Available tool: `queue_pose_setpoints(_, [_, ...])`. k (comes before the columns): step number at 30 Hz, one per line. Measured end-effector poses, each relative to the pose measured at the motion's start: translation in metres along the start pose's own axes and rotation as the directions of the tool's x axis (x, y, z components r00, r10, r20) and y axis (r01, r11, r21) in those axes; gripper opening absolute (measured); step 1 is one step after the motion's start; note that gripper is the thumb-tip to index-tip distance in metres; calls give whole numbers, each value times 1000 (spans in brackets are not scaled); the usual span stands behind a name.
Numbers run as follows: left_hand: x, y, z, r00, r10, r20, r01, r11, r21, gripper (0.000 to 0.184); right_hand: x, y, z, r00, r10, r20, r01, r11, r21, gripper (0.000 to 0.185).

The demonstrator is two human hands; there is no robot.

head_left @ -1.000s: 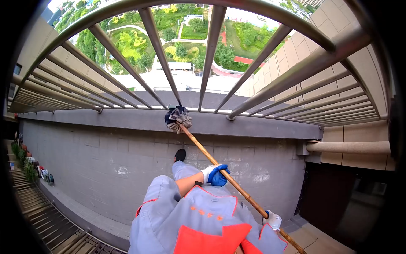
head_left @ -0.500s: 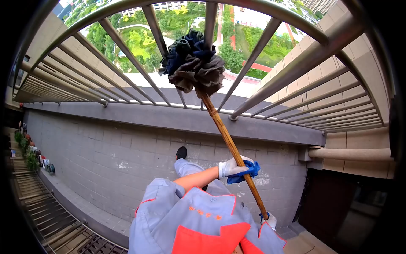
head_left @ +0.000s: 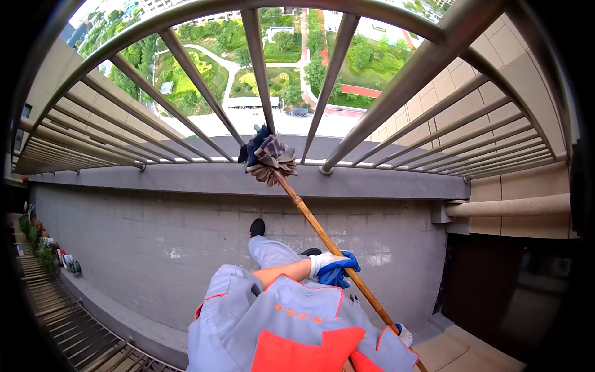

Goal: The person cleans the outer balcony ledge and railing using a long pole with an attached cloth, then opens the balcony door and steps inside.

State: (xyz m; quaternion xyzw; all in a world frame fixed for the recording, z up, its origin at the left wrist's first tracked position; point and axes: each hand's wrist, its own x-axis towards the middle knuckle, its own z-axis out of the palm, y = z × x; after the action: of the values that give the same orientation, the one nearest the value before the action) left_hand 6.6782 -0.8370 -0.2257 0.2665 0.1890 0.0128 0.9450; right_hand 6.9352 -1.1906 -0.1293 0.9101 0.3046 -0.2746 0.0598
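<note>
A mop with a wooden handle [head_left: 313,220] slants across the middle of the view. Its rag head [head_left: 273,162], made of dark blue and greyish-brown cloth strips, rests against the lower ends of the metal railing bars, just above the ledge. My left hand [head_left: 331,266], in a white and blue glove, is wrapped around the handle near its middle. Lower down, close to my right side, my right hand [head_left: 403,335] closes on the handle near its rear end. That hand wears a similar glove and is partly hidden by my sleeve.
A curved metal railing [head_left: 254,68] stands on a grey ledge [head_left: 186,183], with gardens far below beyond it. The tiled floor [head_left: 155,235] lies under my feet. Potted plants [head_left: 46,254] line the left side, and a dark doorway [head_left: 483,285] is at the right.
The mop head has come down along the railing bars toward the ledge. Both hands have drawn back toward me with the handle, whose rear end now shows past my right hand.
</note>
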Motion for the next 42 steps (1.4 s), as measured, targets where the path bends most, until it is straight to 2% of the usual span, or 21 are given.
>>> queue_pose_setpoints(1, [-3,17,32,993,114,34,-118,967,224,21,8,27,9,1000,0,-9,1,998,55,12])
queue_pose_setpoints(2, [-16,55,61,993,4,114,-49,917,396,20,16,45,18,1000,5,-18,-3,994,112,13])
queue_pose_setpoints(4, [-11,79,89,861,374,345,-507,567,649,20,24,17,15,999,-17,-44,24,988,155,13])
queue_pose_setpoints(6, [-18,119,119,771,466,434,-629,451,633,19,40,-2,22,997,-35,-72,49,979,196,14])
queue_pose_setpoints(8, [-18,145,127,806,440,395,-581,462,670,18,64,-7,49,993,-81,-85,108,911,397,13])
queue_pose_setpoints(10, [-3,140,105,702,504,503,-680,267,682,18,65,-18,47,996,-75,-54,90,924,372,12])
queue_pose_setpoints(11, [2,126,92,736,563,377,-635,380,673,18,63,-25,46,997,-77,-25,80,934,347,11])
queue_pose_setpoints(14, [20,78,34,905,424,43,-417,859,299,20,45,-28,37,998,-32,55,25,992,124,9])
queue_pose_setpoints(16, [37,28,-28,897,347,-273,-342,937,69,17,26,-65,4,991,-16,132,15,1000,8,14])
queue_pose_setpoints(19, [65,-45,-125,734,2,-679,-198,957,-211,19,15,-136,-13,939,-41,341,128,963,-237,25])
queue_pose_setpoints(20, [66,-34,-118,740,-175,-649,-249,825,-507,20,15,-144,-10,913,-75,401,203,936,-287,28])
queue_pose_setpoints(21, [74,-26,-116,725,-127,-677,-270,851,-450,18,7,-147,-20,943,-82,322,155,966,-209,25])
queue_pose_setpoints(22, [80,-18,-104,688,-323,-650,-96,847,-522,17,10,-138,-24,945,-81,318,154,966,-210,25])
queue_pose_setpoints(24, [77,-36,-89,805,-507,-309,104,633,-767,14,6,-97,-28,963,-52,265,118,963,-242,25])
queue_pose_setpoints(26, [69,-47,-47,862,-334,-380,135,876,-463,13,0,-47,-38,962,-30,270,77,983,-167,21])
queue_pose_setpoints(28, [53,-28,29,948,-205,-243,113,932,-345,17,-15,19,-23,996,62,71,-57,997,-61,16])
queue_pose_setpoints(29, [49,-11,58,980,-126,-154,112,989,-98,18,-19,26,-23,996,51,66,-48,997,-57,16])
queue_pose_setpoints(32, [46,40,120,974,77,213,-182,828,531,19,-22,43,-20,987,139,-77,-128,982,136,13])
queue_pose_setpoints(33, [47,50,132,878,362,313,-478,628,615,19,-6,47,-5,994,109,-29,-101,977,190,13])
queue_pose_setpoints(38, [39,122,149,767,447,460,-608,278,744,25,38,39,66,1000,-17,-22,25,883,468,13])
queue_pose_setpoints(42, [64,46,100,892,442,88,-436,796,419,23,14,33,50,976,-55,212,-7,960,281,16])
